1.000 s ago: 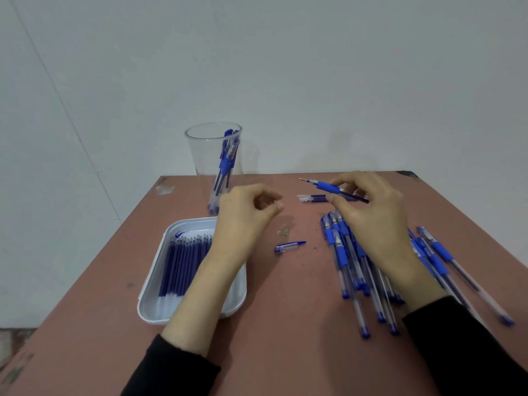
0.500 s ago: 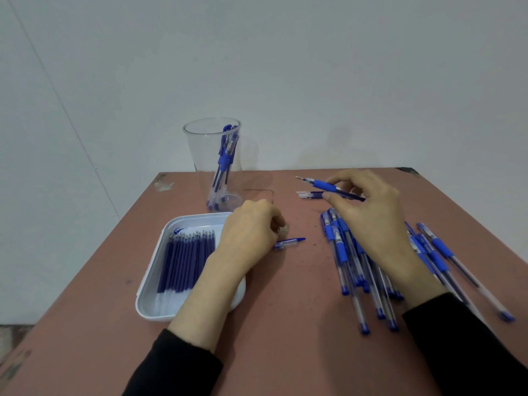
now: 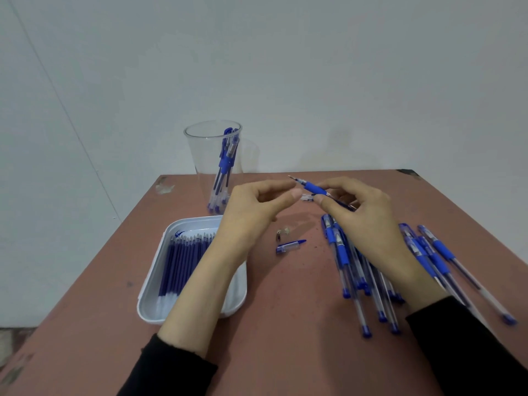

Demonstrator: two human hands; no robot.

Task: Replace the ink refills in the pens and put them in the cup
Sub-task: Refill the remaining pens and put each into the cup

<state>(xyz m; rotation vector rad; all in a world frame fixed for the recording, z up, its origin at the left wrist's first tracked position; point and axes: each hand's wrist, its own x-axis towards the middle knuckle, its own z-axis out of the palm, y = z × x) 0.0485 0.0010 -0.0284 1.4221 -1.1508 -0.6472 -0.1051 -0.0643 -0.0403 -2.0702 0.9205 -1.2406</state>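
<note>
Nearest is the white plastic tray (image 3: 148,295) of dark blue refills (image 3: 183,261), under the left forearm. Past it, the right hand (image 3: 363,221) pinches the clear blue-gripped pen (image 3: 313,188), whose long axis slants up-left. Its tip points at the left hand (image 3: 251,212), just beside it, loosely curled and holding nothing as far as I can see. The tall clear plastic cup (image 3: 200,155) is further back on the left.

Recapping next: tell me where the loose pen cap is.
Head view: the clear, blue-clipped plastic cap lies mid-table, between white refill tray and blue pen pile.
</note>
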